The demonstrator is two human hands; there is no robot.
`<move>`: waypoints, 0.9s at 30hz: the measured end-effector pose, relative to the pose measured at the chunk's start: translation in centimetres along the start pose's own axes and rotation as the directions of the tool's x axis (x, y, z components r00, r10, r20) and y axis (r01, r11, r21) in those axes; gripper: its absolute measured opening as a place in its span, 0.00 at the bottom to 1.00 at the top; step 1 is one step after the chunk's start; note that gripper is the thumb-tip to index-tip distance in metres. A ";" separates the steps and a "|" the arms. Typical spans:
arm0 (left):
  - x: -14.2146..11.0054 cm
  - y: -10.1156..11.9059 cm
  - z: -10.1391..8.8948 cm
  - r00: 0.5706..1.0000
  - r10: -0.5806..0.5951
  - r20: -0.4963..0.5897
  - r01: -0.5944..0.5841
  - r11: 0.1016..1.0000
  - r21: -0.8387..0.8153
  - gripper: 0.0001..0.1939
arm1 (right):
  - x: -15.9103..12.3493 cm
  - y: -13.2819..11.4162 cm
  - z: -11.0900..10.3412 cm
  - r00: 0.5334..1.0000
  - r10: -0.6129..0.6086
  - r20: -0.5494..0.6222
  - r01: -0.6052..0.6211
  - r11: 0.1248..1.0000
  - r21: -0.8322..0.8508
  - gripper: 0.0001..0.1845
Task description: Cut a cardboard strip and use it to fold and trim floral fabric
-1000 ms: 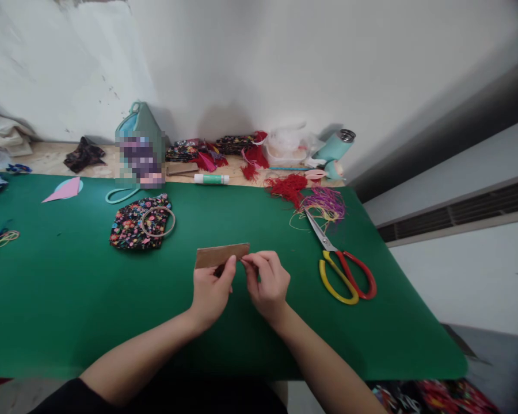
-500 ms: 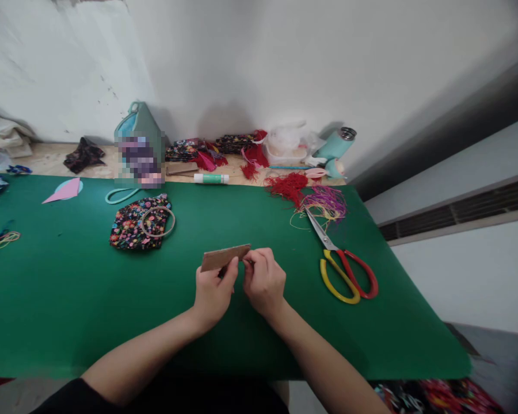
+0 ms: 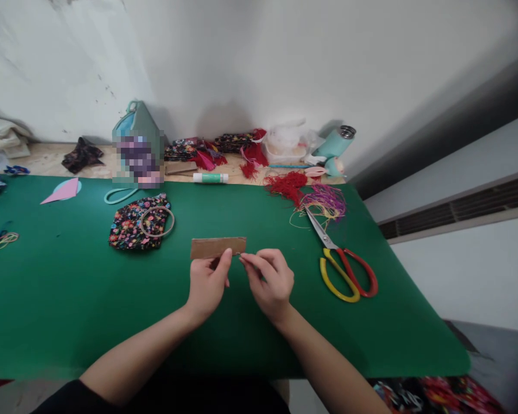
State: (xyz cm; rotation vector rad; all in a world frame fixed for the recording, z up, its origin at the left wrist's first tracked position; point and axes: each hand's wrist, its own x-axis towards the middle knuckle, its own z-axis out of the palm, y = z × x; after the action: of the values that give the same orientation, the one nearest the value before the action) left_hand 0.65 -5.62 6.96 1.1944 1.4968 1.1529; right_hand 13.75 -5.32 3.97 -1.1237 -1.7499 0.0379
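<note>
A flat brown piece of cardboard (image 3: 211,247) is held above the green table by my left hand (image 3: 208,282), thumb on its near face and fingers behind. Close to the cardboard's lower right corner, my right hand (image 3: 271,282) is closed in a pinch. Whatever lies between its fingertips is too small to make out. To the right rest large scissors (image 3: 337,259) with one yellow and one red handle, blades slightly toward the threads. On the left a folded black floral cloth (image 3: 132,224) lies under a thin round hoop (image 3: 157,222).
Red threads (image 3: 287,187) and purple threads (image 3: 328,201) lie at the back right. Along the wall stand a glue stick (image 3: 210,178), a teal bottle (image 3: 336,142), a white plastic container (image 3: 285,150) and a green pouch (image 3: 149,126). Pink paper (image 3: 64,191) lies at the left.
The cardboard has turned more level, showing more of its face, and shifted slightly left with my left hand. My right hand has drawn a little away from it to the right, still pinched.
</note>
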 end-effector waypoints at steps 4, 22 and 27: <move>-0.2 0.1 0.3 1.000 0.001 0.013 -0.001 1.000 -0.023 0.21 | 0.0 0.1 -0.1 1.000 -0.003 -0.006 0.003 1.000 0.030 0.11; -0.4 0.1 0.5 0.996 0.086 -0.034 -0.086 0.996 0.010 0.19 | 0.5 0.0 -0.3 0.995 0.033 0.089 -0.044 0.991 0.128 0.08; -0.5 -0.2 0.6 0.993 0.107 -0.042 -0.106 0.994 0.028 0.17 | 0.5 0.0 -0.3 0.995 0.049 0.082 -0.058 0.991 0.121 0.07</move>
State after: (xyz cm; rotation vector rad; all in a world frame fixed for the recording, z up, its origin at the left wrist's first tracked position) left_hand 1.29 -6.04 6.66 1.2872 1.4991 1.2409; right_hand 13.98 -5.13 4.44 -1.0913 -1.7619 0.2234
